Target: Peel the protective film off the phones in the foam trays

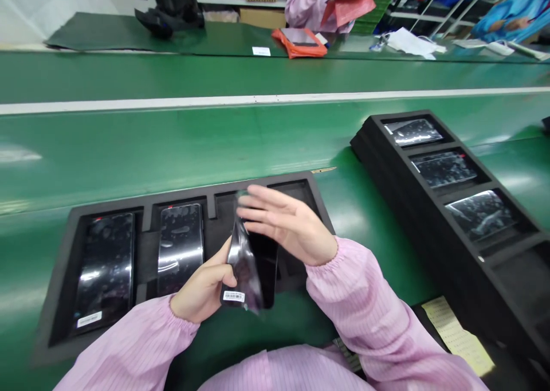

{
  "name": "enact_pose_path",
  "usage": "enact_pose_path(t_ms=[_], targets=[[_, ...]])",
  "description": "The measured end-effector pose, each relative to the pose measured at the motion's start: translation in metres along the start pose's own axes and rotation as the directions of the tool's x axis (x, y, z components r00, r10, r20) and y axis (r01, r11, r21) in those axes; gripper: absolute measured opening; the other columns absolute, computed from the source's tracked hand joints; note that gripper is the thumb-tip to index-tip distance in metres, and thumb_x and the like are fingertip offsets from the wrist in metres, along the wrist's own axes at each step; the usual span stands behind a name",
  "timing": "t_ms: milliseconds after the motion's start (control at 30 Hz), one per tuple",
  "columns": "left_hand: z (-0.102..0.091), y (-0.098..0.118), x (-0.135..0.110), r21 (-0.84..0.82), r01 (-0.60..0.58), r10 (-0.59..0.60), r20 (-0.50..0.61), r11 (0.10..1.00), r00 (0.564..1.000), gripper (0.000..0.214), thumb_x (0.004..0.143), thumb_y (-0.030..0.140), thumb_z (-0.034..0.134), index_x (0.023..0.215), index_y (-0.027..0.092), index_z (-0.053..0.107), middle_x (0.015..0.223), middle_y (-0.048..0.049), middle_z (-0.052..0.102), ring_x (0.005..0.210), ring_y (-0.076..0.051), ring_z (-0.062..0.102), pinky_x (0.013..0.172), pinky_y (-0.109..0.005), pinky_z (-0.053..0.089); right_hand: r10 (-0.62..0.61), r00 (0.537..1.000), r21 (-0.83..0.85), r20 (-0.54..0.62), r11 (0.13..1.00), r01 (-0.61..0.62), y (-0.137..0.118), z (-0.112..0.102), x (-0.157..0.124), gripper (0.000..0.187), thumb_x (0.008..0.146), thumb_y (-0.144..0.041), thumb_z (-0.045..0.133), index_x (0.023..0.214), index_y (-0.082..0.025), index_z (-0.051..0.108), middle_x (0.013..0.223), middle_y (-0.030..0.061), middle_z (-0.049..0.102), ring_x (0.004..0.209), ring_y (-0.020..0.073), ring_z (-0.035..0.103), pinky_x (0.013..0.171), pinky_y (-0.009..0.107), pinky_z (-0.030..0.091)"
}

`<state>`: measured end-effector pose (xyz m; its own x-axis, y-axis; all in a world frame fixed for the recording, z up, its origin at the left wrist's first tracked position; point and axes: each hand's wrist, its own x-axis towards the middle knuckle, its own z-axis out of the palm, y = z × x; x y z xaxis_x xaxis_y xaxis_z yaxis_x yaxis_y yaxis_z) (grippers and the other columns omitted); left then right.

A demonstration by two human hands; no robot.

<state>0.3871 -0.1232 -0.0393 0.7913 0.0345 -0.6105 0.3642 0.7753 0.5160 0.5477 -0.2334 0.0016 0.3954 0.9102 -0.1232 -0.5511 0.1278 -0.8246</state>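
My left hand (208,285) grips a dark smartphone (267,265) by its left edge, thumb on the front near a white barcode label. A clear protective film (246,259) stands curled away from the phone's screen, blurred by motion. At the film's upper end my right hand (287,222) has its fingers extended, with the film at the fingertips and the thumb hidden. Beneath both hands lies a black foam tray (148,225). Its two left compartments hold a film-covered phone (107,265) and another phone (180,239).
On the right, a stack of black foam trays (389,170) carries several film-covered phones. A yellow note sheet (458,336) lies beside it. Across the green bench (193,141), a co-worker (315,4) handles a red pouch, and an orange pouch (301,50) lies before them.
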Motion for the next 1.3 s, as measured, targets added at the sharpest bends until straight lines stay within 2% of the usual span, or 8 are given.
enact_pose_path(t_ms=[200,400,600,733,800,900,1100,1300], targets=[[0.004,-0.002,0.001,0.032,-0.120,0.122,-0.046,0.992,0.992,0.090,0.061,0.006,0.058,0.145,0.035,0.040,0.118,0.0024,0.065,0.086,-0.014,0.060,0.070,-0.022,0.048,-0.424,0.843,-0.569,-0.331,0.802,0.181,-0.005,-0.037,0.009,0.039,0.084,-0.028,0.062,0.122,-0.021,0.057,0.115,0.0077,0.064,0.101,0.0187,0.066,0.092,0.036,0.053],[0.019,-0.003,0.005,0.038,-0.243,0.243,0.021,0.969,0.970,0.080,0.066,0.007,0.062,0.142,0.022,0.042,0.130,-0.0064,0.061,0.122,-0.026,0.054,0.100,-0.036,0.044,-0.081,0.939,-0.859,-0.334,0.436,-0.268,0.014,-0.029,0.007,0.069,0.082,-0.030,0.067,0.144,-0.015,0.039,0.120,0.0140,0.062,0.064,0.0120,0.063,0.080,0.037,0.053],[0.017,-0.005,0.002,0.256,-0.355,0.347,0.077,0.899,0.935,0.086,0.066,0.009,0.052,0.149,0.019,0.031,0.146,-0.0105,0.046,0.136,-0.028,0.041,0.111,-0.041,0.037,-0.063,0.938,-0.843,-0.341,0.462,-0.275,0.013,-0.010,-0.008,0.085,0.082,-0.023,0.062,0.154,-0.015,0.019,0.125,0.0159,0.056,0.050,0.0064,0.053,0.070,0.033,0.053],[-0.002,0.002,-0.013,0.862,-0.351,0.669,0.020,0.364,0.743,0.072,0.080,0.024,0.055,0.148,0.015,0.035,0.153,-0.0159,0.032,0.143,-0.033,0.029,0.119,-0.048,0.024,-0.241,0.935,-0.926,-0.261,0.335,-0.172,0.009,0.010,-0.011,0.078,0.082,-0.018,0.057,0.152,-0.018,0.024,0.122,0.0135,0.053,0.056,0.0092,0.055,0.072,0.036,0.055],[-0.013,0.006,-0.018,0.996,-0.080,0.796,0.020,0.036,0.605,0.068,0.084,0.030,0.056,0.146,0.009,0.037,0.151,-0.0229,0.032,0.142,-0.039,0.028,0.116,-0.055,0.025,-0.316,0.926,-0.978,-0.206,0.100,-0.183,0.011,0.028,-0.006,0.075,0.081,-0.012,0.053,0.151,-0.017,0.027,0.124,0.0160,0.050,0.066,0.0150,0.061,0.075,0.038,0.055],[-0.021,0.011,-0.016,0.959,0.260,0.815,-0.064,-0.109,0.576,0.066,0.086,0.033,0.055,0.144,0.006,0.041,0.142,-0.0303,0.041,0.131,-0.046,0.039,0.101,-0.059,0.038,-0.278,0.944,-0.940,-0.180,-0.236,-0.248,0.026,0.057,0.009,0.076,0.080,-0.002,0.045,0.153,-0.014,0.027,0.130,0.0222,0.046,0.073,0.0223,0.067,0.066,0.037,0.055],[-0.022,0.035,-0.033,0.949,0.315,0.797,-0.176,-0.018,0.577,0.046,0.087,0.029,0.045,0.126,0.009,0.059,0.108,-0.0235,0.066,0.100,-0.039,0.064,0.079,-0.043,0.050,-0.128,0.982,-0.967,-0.141,-0.195,-0.165,0.056,0.068,0.025,0.080,0.085,-0.019,0.062,0.154,-0.014,0.022,0.137,0.0229,0.042,0.087,0.0251,0.069,0.076,0.036,0.054],[-0.061,0.069,-0.076,0.953,0.048,0.747,-0.264,0.298,0.610,0.048,0.089,0.032,0.038,0.129,0.014,0.057,0.106,-0.0126,0.073,0.095,-0.030,0.069,0.080,-0.036,0.052,-0.420,0.889,-0.971,-0.182,-0.066,-0.230,0.006,0.000,-0.008,0.061,0.091,-0.041,0.053,0.146,-0.018,0.040,0.129,0.0142,0.055,0.075,0.0207,0.065,0.081,0.041,0.052]])
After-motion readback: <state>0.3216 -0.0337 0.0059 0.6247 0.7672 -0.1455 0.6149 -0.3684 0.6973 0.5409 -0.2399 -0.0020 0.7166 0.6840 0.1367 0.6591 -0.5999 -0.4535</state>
